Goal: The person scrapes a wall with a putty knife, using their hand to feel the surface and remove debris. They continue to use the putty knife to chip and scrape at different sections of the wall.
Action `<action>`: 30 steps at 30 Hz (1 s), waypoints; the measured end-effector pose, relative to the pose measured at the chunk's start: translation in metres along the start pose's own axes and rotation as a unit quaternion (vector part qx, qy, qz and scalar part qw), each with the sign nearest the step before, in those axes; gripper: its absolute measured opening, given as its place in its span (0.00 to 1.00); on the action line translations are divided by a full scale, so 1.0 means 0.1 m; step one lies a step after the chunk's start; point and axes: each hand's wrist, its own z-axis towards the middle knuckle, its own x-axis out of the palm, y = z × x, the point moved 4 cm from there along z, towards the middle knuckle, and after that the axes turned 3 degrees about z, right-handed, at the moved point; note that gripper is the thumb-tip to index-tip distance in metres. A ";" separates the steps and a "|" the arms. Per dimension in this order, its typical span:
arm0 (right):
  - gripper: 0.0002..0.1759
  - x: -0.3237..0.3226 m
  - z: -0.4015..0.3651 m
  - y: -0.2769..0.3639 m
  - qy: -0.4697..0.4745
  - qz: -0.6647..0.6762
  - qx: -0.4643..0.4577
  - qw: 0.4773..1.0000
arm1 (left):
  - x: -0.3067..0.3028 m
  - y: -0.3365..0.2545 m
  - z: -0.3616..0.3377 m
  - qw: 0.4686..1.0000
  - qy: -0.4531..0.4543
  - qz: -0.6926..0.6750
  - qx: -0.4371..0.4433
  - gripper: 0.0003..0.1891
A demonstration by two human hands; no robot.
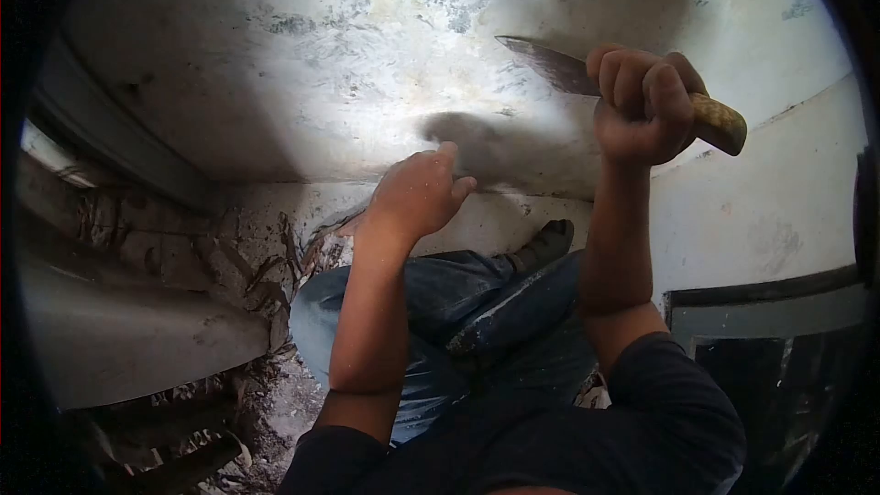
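Note:
My right hand (646, 105) is wrapped round the wooden handle (720, 124) of a large knife, raised in front of the wall at the upper right. The knife's broad, dark blade (555, 66) points left, its tip close to the wall's surface. My left hand (417, 191) is near the foot of the wall, back towards me, with thumb and index finger apart and nothing seen between them. Its other fingers are mostly hidden. The wall (367, 82) before both hands is whitish, with scraped, streaky marks and grey patches higher up.
My bent legs in dusty jeans (458, 302) are below the hands, with a sandalled foot (545, 247) by the wall. Flakes and rubble (289, 394) cover the floor at the left, beside a grey panel (147, 330). A dark-framed panel (770, 312) stands at the right.

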 end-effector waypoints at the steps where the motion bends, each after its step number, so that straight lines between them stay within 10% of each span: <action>1: 0.18 -0.02 0.01 0.01 -0.011 -0.017 0.011 1.000 | 0.02 -0.01 -0.02 1.000 0.001 0.003 -0.001 0.29; 5: 0.18 0.06 0.04 0.29 0.101 0.048 -0.036 0.993 | 0.06 0.01 -0.05 0.999 -0.031 0.010 0.029 0.29; 14: 0.18 -0.02 -0.45 0.03 -0.012 -0.064 0.065 0.996 | 0.18 0.11 -0.05 0.992 -0.112 0.010 0.064 0.28; 25: 0.18 0.27 -0.71 -0.13 -0.023 0.039 0.120 0.992 | 0.27 -0.33 -0.04 0.998 0.038 -0.029 0.031 0.31; 27: 0.21 0.39 -0.60 -0.25 0.017 0.039 0.109 0.993 | 0.09 -0.22 -0.03 0.984 -0.102 -0.040 -0.142 0.39; 30: 0.24 0.64 -0.55 -0.50 0.001 0.025 0.103 0.994 | -0.07 -0.16 -0.08 0.916 -0.361 -0.138 -0.108 0.45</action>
